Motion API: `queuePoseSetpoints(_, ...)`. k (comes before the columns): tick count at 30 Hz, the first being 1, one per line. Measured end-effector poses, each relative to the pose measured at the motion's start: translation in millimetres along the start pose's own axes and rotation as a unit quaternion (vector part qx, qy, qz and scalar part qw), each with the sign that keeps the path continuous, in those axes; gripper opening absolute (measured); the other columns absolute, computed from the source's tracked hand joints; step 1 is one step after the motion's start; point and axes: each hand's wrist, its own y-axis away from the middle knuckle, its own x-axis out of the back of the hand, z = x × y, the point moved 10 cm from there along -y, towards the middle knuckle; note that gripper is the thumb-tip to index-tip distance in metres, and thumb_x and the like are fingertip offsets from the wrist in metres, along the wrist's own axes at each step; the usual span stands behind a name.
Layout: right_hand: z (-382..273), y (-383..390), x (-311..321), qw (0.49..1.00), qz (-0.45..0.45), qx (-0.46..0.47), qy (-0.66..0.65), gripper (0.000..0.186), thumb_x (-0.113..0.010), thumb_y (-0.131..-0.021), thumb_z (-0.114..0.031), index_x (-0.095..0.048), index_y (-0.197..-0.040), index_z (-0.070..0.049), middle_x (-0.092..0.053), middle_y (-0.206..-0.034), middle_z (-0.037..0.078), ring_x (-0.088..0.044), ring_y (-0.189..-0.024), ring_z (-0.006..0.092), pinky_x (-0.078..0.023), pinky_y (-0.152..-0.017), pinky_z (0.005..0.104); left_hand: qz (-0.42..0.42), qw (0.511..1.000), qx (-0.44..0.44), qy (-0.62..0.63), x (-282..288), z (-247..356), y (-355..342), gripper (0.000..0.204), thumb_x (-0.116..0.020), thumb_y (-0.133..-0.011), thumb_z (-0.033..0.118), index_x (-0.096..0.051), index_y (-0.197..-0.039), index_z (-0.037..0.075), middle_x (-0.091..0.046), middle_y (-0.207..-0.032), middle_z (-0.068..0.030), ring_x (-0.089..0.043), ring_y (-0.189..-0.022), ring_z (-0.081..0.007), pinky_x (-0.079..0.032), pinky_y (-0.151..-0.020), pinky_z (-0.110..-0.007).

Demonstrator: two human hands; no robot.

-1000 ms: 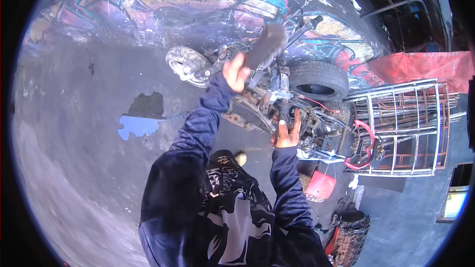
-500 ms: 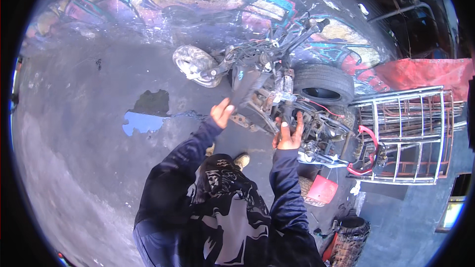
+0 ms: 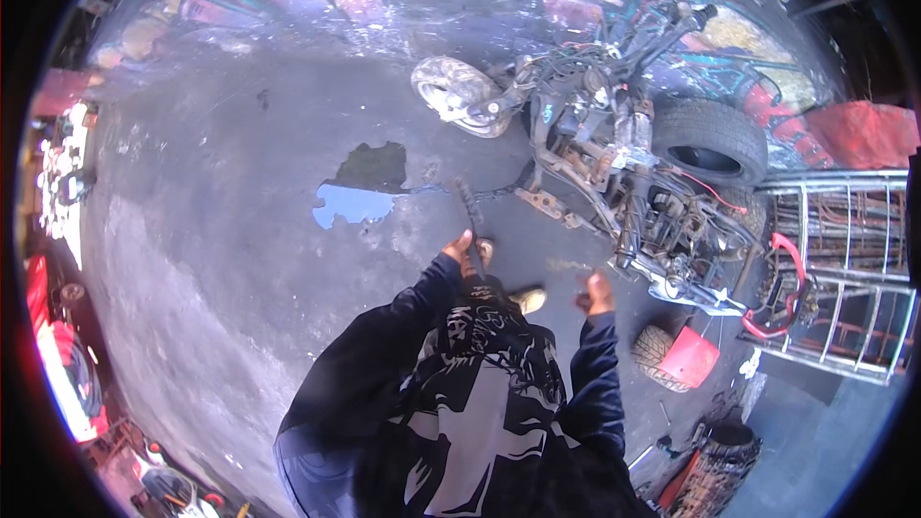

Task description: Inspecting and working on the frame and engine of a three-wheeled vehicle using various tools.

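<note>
A long, dark, thin panel-like piece (image 3: 467, 206) stands up from my left hand (image 3: 462, 251), which grips it near its lower end in front of my body. Its exact kind does not show. My right hand (image 3: 597, 295) hangs in the air to the right, fingers curled in and thumb up, with nothing visible in it. Beyond it lies a stripped motorcycle frame (image 3: 614, 158), with bare tubes, wiring and an engine area, apart from both hands. A light-coloured wheel (image 3: 460, 96) is at its far left end.
A large tyre (image 3: 710, 139) lies behind the frame. Metal racks (image 3: 839, 269) lean at the right, near a red curved part (image 3: 794, 278). A red panel (image 3: 691, 360) and a knobbly tyre (image 3: 715, 470) sit nearer. A puddle (image 3: 355, 203) is on the floor.
Both hands have drawn back from the motorcycle frame toward my body. The dark piece came along in my left hand; my right hand has left the frame and curled. The view has turned left.
</note>
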Motion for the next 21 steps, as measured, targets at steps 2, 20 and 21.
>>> queuePoseSetpoints(2,37,32,-27,0.995,-0.051,0.039,0.073,0.059,-0.065,-0.090,-0.035,-0.044,-0.136,-0.005,-0.064,-0.116,0.012,-0.065,-0.075,0.0203,-0.056,-0.066,0.0353,0.026,0.998,-0.018,-0.063,22,-3,28,0.039,-0.055,-0.095,0.045,-0.058,-0.106,0.008,-0.067,-0.093,-0.0081,-0.063,-0.085,-0.0242,-0.050,-0.077,-0.038)
queuePoseSetpoints(20,152,33,51,0.947,0.052,0.229,0.217,0.033,-0.076,-0.078,-0.025,-0.064,-0.099,-0.003,-0.065,-0.077,0.008,-0.060,-0.072,0.0199,-0.049,-0.068,0.0365,-0.072,0.499,-0.316,-0.804,-49,-25,77,0.052,-0.069,-0.084,0.041,-0.057,-0.125,0.011,-0.056,-0.129,-0.0161,-0.059,-0.110,-0.0357,-0.047,-0.096,-0.041)
queuePoseSetpoints(21,202,36,89,0.964,0.094,0.153,0.196,0.036,-0.076,-0.077,-0.033,-0.066,-0.096,-0.003,-0.068,-0.080,0.012,-0.063,-0.075,0.0255,-0.049,-0.069,0.0399,-0.077,0.570,-0.285,-0.767,-12,-15,67,0.049,-0.070,-0.083,0.039,-0.059,-0.121,0.011,-0.058,-0.125,-0.0162,-0.059,-0.110,-0.0340,-0.047,-0.096,-0.042)
